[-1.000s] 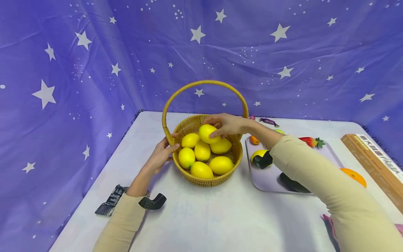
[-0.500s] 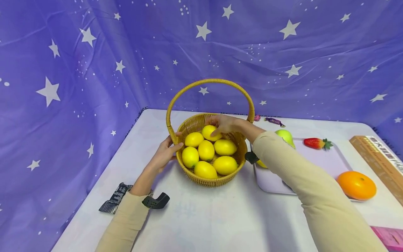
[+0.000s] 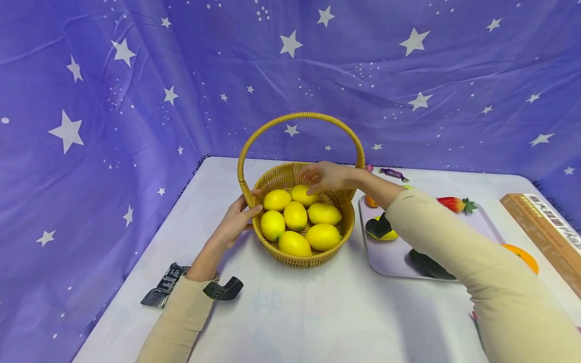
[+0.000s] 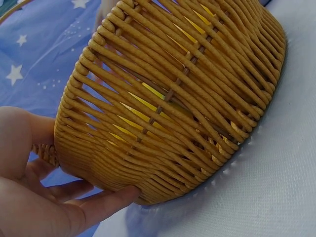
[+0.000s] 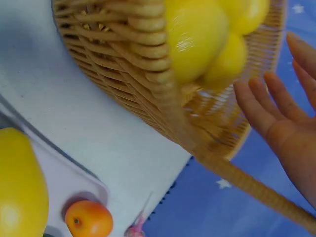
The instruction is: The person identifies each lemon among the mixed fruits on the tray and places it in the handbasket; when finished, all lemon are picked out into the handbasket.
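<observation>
A yellow wicker basket [image 3: 301, 261] with a tall hoop handle stands on the white table and holds several lemons. My left hand [image 3: 232, 222] grips its left rim at the handle's base. In the left wrist view, the thumb of that hand [image 4: 44, 197] lies at the rim while the fingers reach along the woven wall [image 4: 163, 108]. Over the back of the basket is my right hand [image 3: 333, 177], its fingers spread just above the rearmost lemon [image 3: 303, 194]. Seen from the right wrist, this hand [image 5: 291, 116] holds nothing.
Right of the basket, a pale tray [image 3: 383, 264] carries a lemon [image 3: 389, 234], an orange fruit [image 5: 89, 218], a strawberry [image 3: 451, 204] and a dark fruit [image 3: 428, 264]. A long brown box [image 3: 537, 237] lies beyond. Wrapped candy [image 3: 394, 174] sits behind; a black packet [image 3: 165, 285] lies left.
My right hand has lowered a lemon among the others in the basket, let go of it and risen slightly with fingers opened. My left hand keeps its hold on the rim.
</observation>
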### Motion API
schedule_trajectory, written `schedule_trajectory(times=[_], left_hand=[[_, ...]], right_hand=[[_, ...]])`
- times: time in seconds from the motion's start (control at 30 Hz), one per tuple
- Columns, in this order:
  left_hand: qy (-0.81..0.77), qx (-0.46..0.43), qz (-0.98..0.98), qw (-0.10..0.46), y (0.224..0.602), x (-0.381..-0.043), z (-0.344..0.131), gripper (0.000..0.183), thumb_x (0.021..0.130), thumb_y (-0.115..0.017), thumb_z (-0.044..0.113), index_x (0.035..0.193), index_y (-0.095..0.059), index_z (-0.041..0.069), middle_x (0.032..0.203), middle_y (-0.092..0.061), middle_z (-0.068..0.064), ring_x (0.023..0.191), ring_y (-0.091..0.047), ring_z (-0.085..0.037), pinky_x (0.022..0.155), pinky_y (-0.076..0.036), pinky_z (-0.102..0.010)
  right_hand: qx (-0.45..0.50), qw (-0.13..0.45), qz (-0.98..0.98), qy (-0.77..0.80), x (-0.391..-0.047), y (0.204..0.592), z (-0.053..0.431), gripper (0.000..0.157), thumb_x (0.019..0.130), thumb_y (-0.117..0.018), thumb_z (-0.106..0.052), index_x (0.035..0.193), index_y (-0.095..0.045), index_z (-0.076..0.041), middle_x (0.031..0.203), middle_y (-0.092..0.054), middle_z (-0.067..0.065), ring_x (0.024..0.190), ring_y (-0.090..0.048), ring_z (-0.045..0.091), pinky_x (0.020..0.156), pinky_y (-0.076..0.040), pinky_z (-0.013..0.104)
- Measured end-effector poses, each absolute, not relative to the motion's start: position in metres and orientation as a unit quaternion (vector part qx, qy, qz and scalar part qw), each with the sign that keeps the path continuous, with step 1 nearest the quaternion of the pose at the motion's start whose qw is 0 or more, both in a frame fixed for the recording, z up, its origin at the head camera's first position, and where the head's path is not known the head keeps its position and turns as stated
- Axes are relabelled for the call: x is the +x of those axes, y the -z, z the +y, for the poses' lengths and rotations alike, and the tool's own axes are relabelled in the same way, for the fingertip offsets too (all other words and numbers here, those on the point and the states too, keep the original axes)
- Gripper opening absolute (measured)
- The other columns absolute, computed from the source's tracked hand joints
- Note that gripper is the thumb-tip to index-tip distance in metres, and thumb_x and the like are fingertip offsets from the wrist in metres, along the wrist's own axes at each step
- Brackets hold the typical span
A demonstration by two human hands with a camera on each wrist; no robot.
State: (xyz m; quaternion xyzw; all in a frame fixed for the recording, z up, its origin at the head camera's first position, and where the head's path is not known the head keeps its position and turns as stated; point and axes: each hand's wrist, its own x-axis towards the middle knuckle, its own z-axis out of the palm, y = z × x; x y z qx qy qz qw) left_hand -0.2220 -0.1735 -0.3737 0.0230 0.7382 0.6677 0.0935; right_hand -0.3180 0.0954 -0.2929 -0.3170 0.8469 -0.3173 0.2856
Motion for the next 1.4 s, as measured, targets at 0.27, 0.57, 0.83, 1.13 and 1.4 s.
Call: schedule_trajectory(times=[0.27, 0.57, 0.83, 1.13, 1.4], left_hand=[[-0.666, 0.023, 0.74, 0.095, 0.372, -0.223, -0.174, 0.05, 0.102, -0.047, 0.011, 0.15, -0.031, 0.009, 0.149, -0.032, -0.019, 0.124, -0.045, -0.037, 0.088, -0.048, -0.047], [-0.66, 0.017, 0.746, 0.086, 0.368, -0.223, -0.179, 0.05, 0.102, -0.047, 0.012, 0.149, -0.032, 0.009, 0.149, -0.033, -0.019, 0.123, -0.045, -0.036, 0.087, -0.048, -0.045], [-0.661, 0.012, 0.745, 0.09, 0.368, -0.222, -0.179, 0.049, 0.102, -0.046, 0.011, 0.149, -0.032, 0.01, 0.149, -0.032, -0.019, 0.123, -0.044, -0.035, 0.086, -0.048, -0.043], [-0.663, 0.016, 0.742, 0.093, 0.372, -0.223, -0.179, 0.049, 0.102, -0.046, 0.012, 0.15, -0.031, 0.01, 0.15, -0.031, -0.018, 0.124, -0.043, -0.036, 0.086, -0.048, -0.044], [-0.664, 0.018, 0.741, 0.097, 0.373, -0.222, -0.174, 0.05, 0.102, -0.046, 0.012, 0.149, -0.031, 0.01, 0.149, -0.032, -0.019, 0.124, -0.044, -0.037, 0.087, -0.048, -0.044]], right_hand=[[-0.397, 0.261, 0.803, 0.358, -0.285, 0.274, 0.142, 0.051, 0.092, -0.066, -0.007, 0.139, -0.046, -0.002, 0.14, -0.046, 0.016, 0.126, -0.046, 0.036, 0.1, -0.043, 0.042], [-0.375, 0.246, 0.811, 0.375, -0.264, 0.293, 0.212, 0.044, 0.091, -0.068, -0.009, 0.131, -0.052, 0.0, 0.131, -0.052, 0.019, 0.121, -0.05, 0.036, 0.099, -0.044, 0.038], [-0.324, 0.241, 0.843, 0.354, -0.26, 0.328, 0.25, 0.052, 0.087, -0.073, -0.015, 0.133, -0.052, 0.001, 0.136, -0.049, 0.022, 0.126, -0.042, 0.046, 0.101, -0.038, 0.054], [-0.334, 0.196, 0.885, 0.258, -0.257, 0.342, 0.25, 0.044, 0.082, -0.078, -0.016, 0.124, -0.062, -0.012, 0.122, -0.058, 0.004, 0.107, -0.049, 0.027, 0.097, -0.04, 0.053], [-0.312, 0.201, 0.878, 0.303, -0.253, 0.328, 0.258, 0.051, 0.082, -0.079, -0.02, 0.128, -0.06, -0.01, 0.126, -0.057, 0.006, 0.114, -0.051, 0.03, 0.099, -0.04, 0.054]])
